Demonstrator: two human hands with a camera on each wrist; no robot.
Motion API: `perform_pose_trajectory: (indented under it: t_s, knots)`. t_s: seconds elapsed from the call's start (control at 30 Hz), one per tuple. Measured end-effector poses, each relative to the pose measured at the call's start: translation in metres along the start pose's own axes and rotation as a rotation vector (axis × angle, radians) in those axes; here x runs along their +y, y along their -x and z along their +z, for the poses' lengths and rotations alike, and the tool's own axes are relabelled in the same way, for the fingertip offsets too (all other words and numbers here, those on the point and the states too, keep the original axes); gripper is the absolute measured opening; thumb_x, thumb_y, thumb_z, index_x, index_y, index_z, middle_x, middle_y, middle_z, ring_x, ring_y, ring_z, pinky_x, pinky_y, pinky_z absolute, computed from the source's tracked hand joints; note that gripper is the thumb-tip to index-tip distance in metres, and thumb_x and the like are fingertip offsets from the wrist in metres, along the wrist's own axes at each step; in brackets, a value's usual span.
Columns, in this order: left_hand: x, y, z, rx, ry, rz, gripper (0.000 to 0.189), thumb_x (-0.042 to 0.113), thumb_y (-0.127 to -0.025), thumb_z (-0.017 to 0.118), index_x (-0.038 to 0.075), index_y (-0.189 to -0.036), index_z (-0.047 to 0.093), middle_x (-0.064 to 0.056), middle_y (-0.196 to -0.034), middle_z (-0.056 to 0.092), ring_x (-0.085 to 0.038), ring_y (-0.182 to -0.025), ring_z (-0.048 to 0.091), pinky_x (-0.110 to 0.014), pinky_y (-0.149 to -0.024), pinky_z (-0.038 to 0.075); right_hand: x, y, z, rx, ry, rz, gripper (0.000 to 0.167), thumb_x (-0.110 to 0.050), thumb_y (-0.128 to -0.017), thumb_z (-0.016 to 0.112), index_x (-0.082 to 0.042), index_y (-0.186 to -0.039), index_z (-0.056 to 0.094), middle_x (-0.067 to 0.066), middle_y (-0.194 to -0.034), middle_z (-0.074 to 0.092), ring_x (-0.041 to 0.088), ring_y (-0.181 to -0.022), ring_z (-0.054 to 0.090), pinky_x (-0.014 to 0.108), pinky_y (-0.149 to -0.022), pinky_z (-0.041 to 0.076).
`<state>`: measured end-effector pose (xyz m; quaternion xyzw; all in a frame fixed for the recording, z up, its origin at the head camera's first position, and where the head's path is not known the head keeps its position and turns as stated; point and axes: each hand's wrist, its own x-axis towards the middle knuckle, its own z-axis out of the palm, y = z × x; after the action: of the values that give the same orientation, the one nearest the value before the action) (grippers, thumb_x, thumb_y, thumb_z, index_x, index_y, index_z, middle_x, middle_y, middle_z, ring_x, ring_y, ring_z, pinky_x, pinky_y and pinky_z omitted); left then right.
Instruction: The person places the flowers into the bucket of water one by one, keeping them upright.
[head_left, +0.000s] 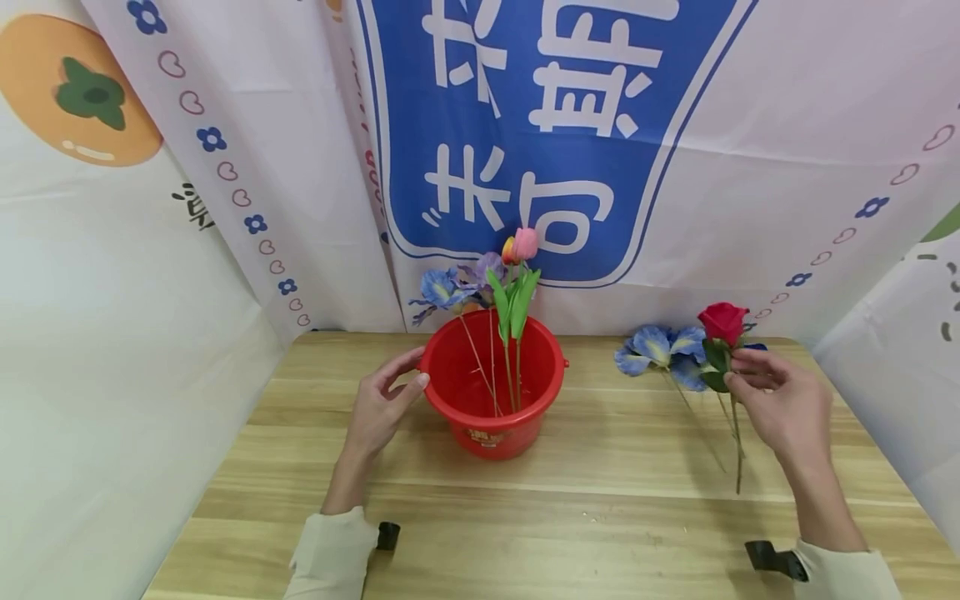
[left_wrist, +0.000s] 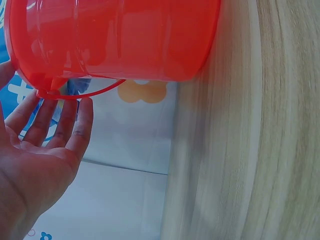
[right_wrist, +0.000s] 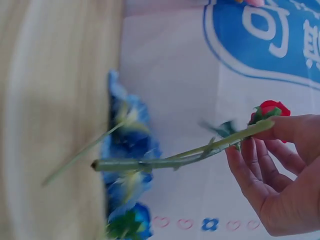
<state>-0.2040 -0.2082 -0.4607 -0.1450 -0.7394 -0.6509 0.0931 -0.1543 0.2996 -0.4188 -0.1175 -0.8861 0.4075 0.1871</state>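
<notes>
A red bucket (head_left: 517, 437) stands upright on the table. In it lean a blue iris (head_left: 442, 287), a purple iris (head_left: 491, 268) and tulips (head_left: 526, 243), one pink and one orange-yellow. My left hand (head_left: 382, 408) touches the bucket's left side at the rim; the left wrist view shows its fingers extended by the red handle (left_wrist: 105, 91). At the right, my right hand (head_left: 787, 404) pinches the green stem (right_wrist: 215, 145) of a red rose (head_left: 723, 323) between thumb and fingers. The rose is held upright, its stem pointing down.
Blue irises (head_left: 651, 348) lie at the back right of the wooden table (head_left: 600, 533), behind the held rose. A blue flower with green leaves (right_wrist: 135, 220) lies beside them. A printed cloth (head_left: 712, 208) hangs behind the table. Small crumbs dot the tabletop near the front.
</notes>
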Motion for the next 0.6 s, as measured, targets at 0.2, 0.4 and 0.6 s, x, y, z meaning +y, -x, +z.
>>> perform_pose_trajectory:
  t_s: [0.2, 0.4, 0.6]
  knots:
    - [-0.001, 0.001, -0.001, -0.006, -0.007, -0.005, 0.046, 0.006, -0.101, 0.071, 0.0, -0.146, 0.063, -0.022, -0.145, 0.065, -0.01, -0.126, 0.062, -0.02, -0.095, 0.062, -0.028, -0.009, -0.001, -0.029, -0.008, -0.05, 0.037, -0.018, -0.098, 0.077, -0.004, -0.132, 0.075, -0.034, -0.09, 0.064, -0.024, -0.078, 0.057, 0.003, -0.067, 0.051]
    - [-0.001, 0.001, -0.001, -0.007, -0.017, -0.013, 0.046, 0.007, -0.101, 0.072, 0.001, -0.147, 0.063, -0.021, -0.145, 0.066, -0.009, -0.127, 0.062, -0.02, -0.095, 0.062, -0.046, -0.011, 0.007, -0.062, 0.071, -0.146, 0.033, -0.007, -0.093, 0.076, 0.0, -0.125, 0.077, 0.019, -0.109, 0.081, -0.013, -0.077, 0.063, 0.005, -0.062, 0.052]
    - [0.0, 0.001, 0.0, 0.001, -0.01, -0.019, 0.047, 0.007, -0.101, 0.072, 0.0, -0.146, 0.063, -0.021, -0.146, 0.066, -0.009, -0.126, 0.062, -0.019, -0.095, 0.061, -0.06, -0.005, 0.031, -0.124, 0.131, -0.255, 0.026, -0.004, -0.091, 0.075, 0.001, -0.116, 0.08, 0.02, -0.102, 0.082, 0.034, -0.088, 0.081, 0.012, -0.065, 0.054]
